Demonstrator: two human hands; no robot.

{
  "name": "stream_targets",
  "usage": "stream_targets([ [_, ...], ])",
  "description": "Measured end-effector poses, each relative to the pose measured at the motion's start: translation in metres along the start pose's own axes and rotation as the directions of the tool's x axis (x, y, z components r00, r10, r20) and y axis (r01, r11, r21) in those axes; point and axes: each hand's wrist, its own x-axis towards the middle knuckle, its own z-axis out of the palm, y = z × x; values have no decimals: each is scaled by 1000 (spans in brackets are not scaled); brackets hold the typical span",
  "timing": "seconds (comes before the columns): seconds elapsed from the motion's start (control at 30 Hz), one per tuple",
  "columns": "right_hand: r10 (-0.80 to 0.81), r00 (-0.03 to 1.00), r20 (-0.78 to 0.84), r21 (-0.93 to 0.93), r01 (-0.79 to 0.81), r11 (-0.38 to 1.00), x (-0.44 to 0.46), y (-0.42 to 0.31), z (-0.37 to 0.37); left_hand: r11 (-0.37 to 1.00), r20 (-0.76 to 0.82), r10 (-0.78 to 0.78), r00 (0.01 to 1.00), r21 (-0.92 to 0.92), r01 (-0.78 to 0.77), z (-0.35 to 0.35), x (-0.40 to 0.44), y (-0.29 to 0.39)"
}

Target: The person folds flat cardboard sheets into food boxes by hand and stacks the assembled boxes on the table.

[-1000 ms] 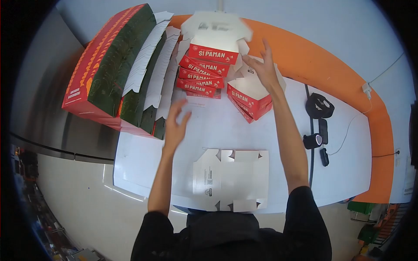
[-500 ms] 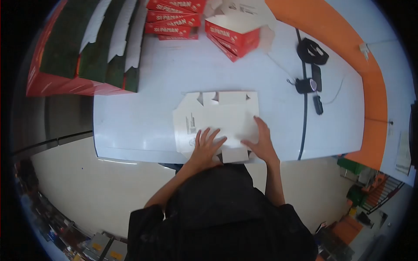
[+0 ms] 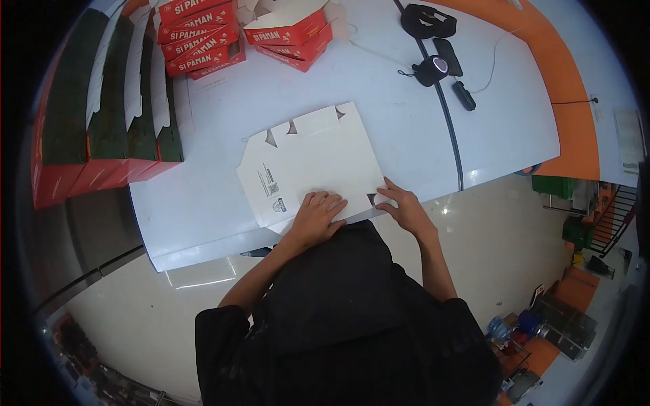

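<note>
A white unfolded cardboard box blank (image 3: 318,159) lies slantwise on the table near its front edge, printed side marks and a QR code at its left. My left hand (image 3: 317,216) rests on its near part, fingers lying flat on the cardboard. At the near right corner, my right hand (image 3: 402,207) pinches a small corner flap (image 3: 383,200) between thumb and fingers. A dark gap shows beside that flap.
Red folded boxes (image 3: 200,40) are stacked at the back, beside more red open boxes (image 3: 288,40). Tall green and red boxes (image 3: 112,128) stand at the left. A black strap (image 3: 428,21), a small black device (image 3: 431,70) and a cable line (image 3: 447,128) lie to the right.
The view has turned, and the blank now appears tilted. My right hand has gone from spread on the blank to pinching its corner flap. My left hand stays on the near part.
</note>
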Motion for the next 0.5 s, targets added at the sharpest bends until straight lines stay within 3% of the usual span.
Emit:
stream_targets([
  [0.07, 127, 991, 44, 138, -132, 982, -2, -3, -9, 999, -24, -12, 1000, -32, 11, 1, 0, 4],
  [0.17, 158, 986, 45, 90, -161, 983, 1, -12, -22, 991, -85, -67, 994, -123, 57, 0, 5, 4],
  [0.23, 90, 996, 1, 122, -89, 989, 0, -23, -27, 978, -135, -123, 983, -185, 97, -5, 10, 7],
  [0.33, -5, 1000, -29, 164, 10, 986, -2, -39, -42, 898, -99, -309, 946, -359, 256, -31, 21, 11],
  [0.43, -64, 997, -47, 207, 73, 976, -5, -54, -58, 597, 108, -455, 884, -699, 393, -64, 27, 16],
  [0.5, -76, 996, -43, 218, 84, 972, -6, -63, -64, 628, 112, -385, 916, -695, 349, -82, 30, 10],
])
